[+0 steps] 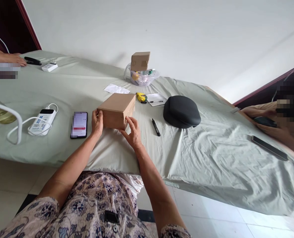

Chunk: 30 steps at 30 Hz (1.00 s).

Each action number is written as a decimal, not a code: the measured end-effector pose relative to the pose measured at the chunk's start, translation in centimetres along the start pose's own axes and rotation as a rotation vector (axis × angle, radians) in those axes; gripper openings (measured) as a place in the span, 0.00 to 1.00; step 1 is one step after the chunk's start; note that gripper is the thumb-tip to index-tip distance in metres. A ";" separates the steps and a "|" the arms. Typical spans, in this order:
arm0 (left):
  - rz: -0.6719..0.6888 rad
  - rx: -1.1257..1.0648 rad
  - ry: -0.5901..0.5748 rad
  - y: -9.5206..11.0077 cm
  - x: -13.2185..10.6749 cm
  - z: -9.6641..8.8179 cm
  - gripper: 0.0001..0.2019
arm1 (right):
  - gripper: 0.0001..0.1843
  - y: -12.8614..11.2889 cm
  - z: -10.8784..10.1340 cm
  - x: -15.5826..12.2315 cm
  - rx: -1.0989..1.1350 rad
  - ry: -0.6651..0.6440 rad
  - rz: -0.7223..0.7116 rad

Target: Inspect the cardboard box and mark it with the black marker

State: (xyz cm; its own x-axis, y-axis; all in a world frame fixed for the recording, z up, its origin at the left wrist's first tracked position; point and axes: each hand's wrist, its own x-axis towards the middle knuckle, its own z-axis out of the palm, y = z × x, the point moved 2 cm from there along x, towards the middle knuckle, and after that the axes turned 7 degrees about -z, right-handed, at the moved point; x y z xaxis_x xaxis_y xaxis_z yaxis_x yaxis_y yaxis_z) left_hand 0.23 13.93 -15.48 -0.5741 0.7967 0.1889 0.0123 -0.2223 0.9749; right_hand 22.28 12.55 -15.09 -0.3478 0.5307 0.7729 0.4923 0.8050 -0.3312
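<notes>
A closed brown cardboard box (117,107) rests on the pale green sheet (201,155) in front of me. My left hand (97,123) presses against the box's left side, fingers flat on it. My right hand (132,132) grips the box's near right corner, fingers curved on its front face. Both hands hold the box between them.
A phone (79,124) and a white power bank with cable (41,122) lie left of the box. A black marker (156,127), a black case (181,111), a yellow tape measure (141,97) and papers lie right. A second box (140,60) sits on a clear bowl behind. Other people's hands show at both edges.
</notes>
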 end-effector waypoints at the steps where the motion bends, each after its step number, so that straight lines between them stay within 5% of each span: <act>1: -0.009 0.002 0.011 -0.2 0.1 -0.1 0.37 | 0.35 -0.2 0.1 0.0 -0.027 0.003 -0.014; 4: -0.068 0.032 0.013 -0.8 0.2 -0.1 0.42 | 0.31 -0.9 0.3 -0.1 -0.092 0.025 -0.062; 7: -0.090 -0.005 -0.107 -0.6 -0.4 0.3 0.51 | 0.28 -1.8 0.6 -0.1 -0.171 0.024 -0.072; 11: 0.053 0.027 -0.265 0.6 -1.5 0.9 0.60 | 0.28 -2.5 1.0 -0.1 -0.211 -0.010 -0.051; 20: 0.202 0.290 -0.333 1.4 -1.8 0.7 0.69 | 0.32 -2.2 2.0 -0.7 -0.137 -0.050 -0.066; 26: 0.255 0.357 -0.284 1.5 -1.9 0.9 0.64 | 0.30 -1.9 2.0 -0.6 -0.041 -0.007 -0.027; 30: 0.303 0.409 -0.367 1.8 -2.2 1.0 0.64 | 0.29 -1.1 0.7 -0.3 0.052 0.183 0.074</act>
State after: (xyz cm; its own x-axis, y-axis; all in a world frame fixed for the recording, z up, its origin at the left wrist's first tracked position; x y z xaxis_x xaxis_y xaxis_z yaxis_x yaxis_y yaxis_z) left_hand 2.34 12.29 -14.02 -0.1779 0.8893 0.4213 0.4846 -0.2935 0.8240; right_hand 21.31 11.70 -15.38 -0.1591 0.5360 0.8291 0.4675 0.7806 -0.4149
